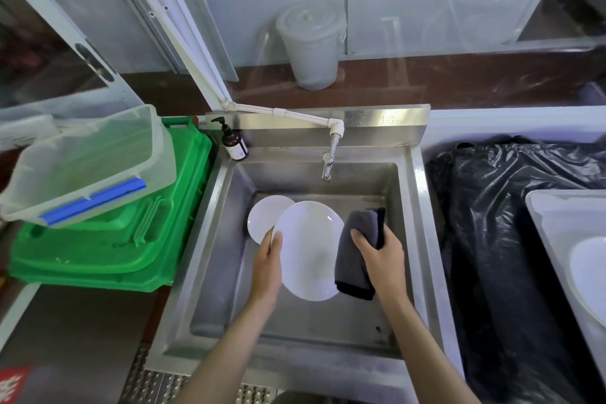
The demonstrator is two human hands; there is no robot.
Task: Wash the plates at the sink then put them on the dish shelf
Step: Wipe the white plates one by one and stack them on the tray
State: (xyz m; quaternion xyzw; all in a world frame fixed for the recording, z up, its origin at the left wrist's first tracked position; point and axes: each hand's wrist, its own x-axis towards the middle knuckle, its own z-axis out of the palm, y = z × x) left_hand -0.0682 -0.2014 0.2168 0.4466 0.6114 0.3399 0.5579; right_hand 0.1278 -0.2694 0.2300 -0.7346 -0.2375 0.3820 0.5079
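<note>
Washing step: left hand (267,267) pinching plate (308,249) rim over sink (414,207), right hand (382,256) clutching cloth (355,252) beside it; next, probably wiping plate face.

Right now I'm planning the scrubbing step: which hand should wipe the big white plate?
Right. The right hand already grips the dark grey cloth beside the large white plate, while the left hand holds that plate's edge steady.

Bare forearms, sleeveless to the hands (267,267)
</note>
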